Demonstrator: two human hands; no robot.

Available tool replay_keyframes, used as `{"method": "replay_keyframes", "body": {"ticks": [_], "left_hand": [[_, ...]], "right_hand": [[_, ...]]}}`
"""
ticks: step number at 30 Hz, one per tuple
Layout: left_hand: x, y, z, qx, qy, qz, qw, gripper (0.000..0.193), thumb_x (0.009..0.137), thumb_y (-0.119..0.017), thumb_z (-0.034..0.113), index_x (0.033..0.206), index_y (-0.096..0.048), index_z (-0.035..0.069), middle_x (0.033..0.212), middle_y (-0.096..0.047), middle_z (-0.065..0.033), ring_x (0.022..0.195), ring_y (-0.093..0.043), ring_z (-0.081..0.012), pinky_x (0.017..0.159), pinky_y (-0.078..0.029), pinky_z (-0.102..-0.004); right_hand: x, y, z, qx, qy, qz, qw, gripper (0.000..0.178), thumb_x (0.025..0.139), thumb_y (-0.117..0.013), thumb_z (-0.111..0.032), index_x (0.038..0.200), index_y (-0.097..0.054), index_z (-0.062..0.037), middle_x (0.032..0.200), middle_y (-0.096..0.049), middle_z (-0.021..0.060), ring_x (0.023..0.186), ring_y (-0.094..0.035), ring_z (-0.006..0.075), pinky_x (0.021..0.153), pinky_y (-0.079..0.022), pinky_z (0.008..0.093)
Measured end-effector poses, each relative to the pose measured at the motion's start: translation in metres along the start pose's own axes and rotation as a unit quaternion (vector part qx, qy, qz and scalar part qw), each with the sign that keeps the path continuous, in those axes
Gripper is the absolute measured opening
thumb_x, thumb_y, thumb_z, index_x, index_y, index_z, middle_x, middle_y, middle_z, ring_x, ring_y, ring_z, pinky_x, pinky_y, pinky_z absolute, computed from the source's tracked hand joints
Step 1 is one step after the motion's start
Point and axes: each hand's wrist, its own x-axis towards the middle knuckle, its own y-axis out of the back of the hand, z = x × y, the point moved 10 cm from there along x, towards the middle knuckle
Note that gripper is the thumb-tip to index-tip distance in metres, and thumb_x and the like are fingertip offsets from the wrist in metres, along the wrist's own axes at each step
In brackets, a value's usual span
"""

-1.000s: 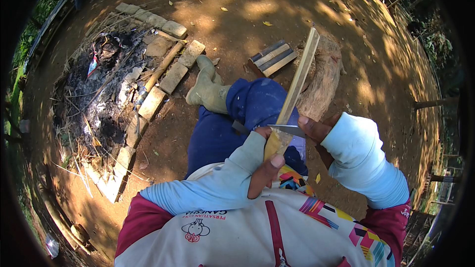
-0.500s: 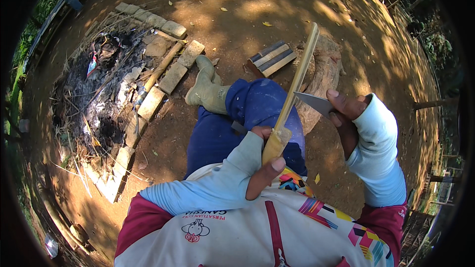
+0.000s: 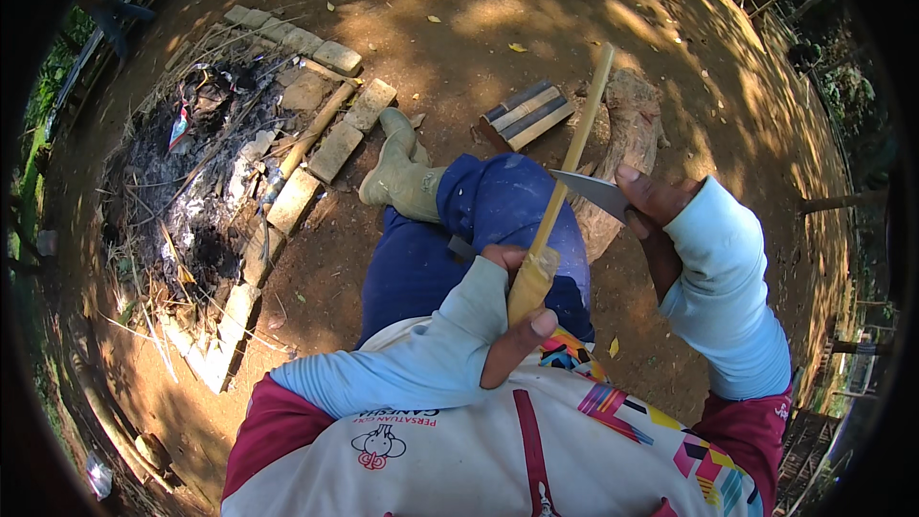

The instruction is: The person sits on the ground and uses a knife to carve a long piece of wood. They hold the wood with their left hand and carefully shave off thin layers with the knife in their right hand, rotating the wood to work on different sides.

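Observation:
My left hand is closed around the thick lower end of a long, narrow pale bamboo strip, its thumb along the near side. The strip slants up and away to the right, above my bent knee. In the fingers of my right hand is a knife with a flat grey blade, gripped between thumb and fingers; its handle is hidden. The blade's tip meets the strip about halfway along. Pale blue sleeves cover both wrists and much of the hands.
Left of my boot lies a fire pit of ash and charred scraps, bordered by bricks. Beyond my knee sit a bundle of dark and pale slats and a log. A person's leg shows far left.
My right hand has moved slightly left, and the knife's blade tip now reaches further across the strip. The strip has turned a little in my left hand. The person at far left has shifted.

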Motion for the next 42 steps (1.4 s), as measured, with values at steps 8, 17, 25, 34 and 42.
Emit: {"method": "replay_keyframes", "body": {"ticks": [8, 17, 25, 34, 42], "left_hand": [[0.003, 0.002, 0.000, -0.040, 0.001, 0.028, 0.999, 0.068, 0.086, -0.067, 0.051, 0.121, -0.029, 0.006, 0.092, -0.051, -0.0064, 0.075, -0.051, -0.0099, 0.059, -0.045, -0.0234], [0.001, -0.001, 0.008, 0.034, -0.038, -0.010, 0.999, 0.062, 0.091, -0.065, 0.037, 0.126, -0.034, -0.003, 0.108, -0.048, -0.0112, 0.099, -0.048, -0.0178, 0.090, -0.042, -0.0337], [0.000, -0.003, 0.008, -0.025, -0.012, -0.017, 0.999, 0.059, 0.093, -0.063, 0.034, 0.126, -0.031, -0.002, 0.107, -0.046, -0.0108, 0.099, -0.047, -0.0137, 0.087, -0.042, -0.0298], [0.001, -0.003, 0.004, 0.021, -0.039, -0.014, 0.999, 0.059, 0.092, -0.064, 0.035, 0.126, -0.031, -0.001, 0.108, -0.046, -0.0096, 0.097, -0.046, -0.0127, 0.086, -0.042, -0.0286], [0.001, 0.000, 0.001, -0.016, -0.017, 0.012, 1.000, 0.058, 0.092, -0.065, 0.034, 0.126, -0.032, 0.000, 0.106, -0.046, -0.0074, 0.094, -0.046, -0.0113, 0.084, -0.043, -0.0277]], "right_hand": [[-0.004, -0.020, -0.010, -0.014, 0.029, -0.108, 0.994, 0.051, 0.073, -0.071, 0.013, 0.118, -0.067, -0.0112, 0.072, -0.058, 0.0058, 0.058, -0.055, 0.0184, 0.053, -0.044, 0.0279], [0.011, 0.024, -0.004, 0.010, 0.082, 0.116, 0.990, 0.044, 0.076, -0.069, 0.014, 0.116, -0.067, -0.0068, 0.078, -0.063, 0.0080, 0.065, -0.059, 0.0156, 0.063, -0.046, 0.0271], [0.003, -0.011, -0.013, -0.042, 0.052, -0.049, 0.997, 0.049, 0.070, -0.075, 0.009, 0.113, -0.069, -0.0123, 0.068, -0.057, 0.0065, 0.056, -0.056, 0.0206, 0.051, -0.043, 0.0301], [0.008, 0.015, -0.009, -0.056, 0.067, 0.062, 0.994, 0.054, 0.070, -0.073, 0.014, 0.117, -0.068, -0.0105, 0.068, -0.055, 0.0050, 0.058, -0.053, 0.0168, 0.053, -0.043, 0.0274], [-0.010, -0.027, -0.017, -0.057, 0.087, -0.110, 0.988, 0.060, 0.068, -0.075, 0.011, 0.120, -0.066, -0.0154, 0.065, -0.055, 0.0065, 0.051, -0.051, 0.0208, 0.047, -0.040, 0.0293]]}}
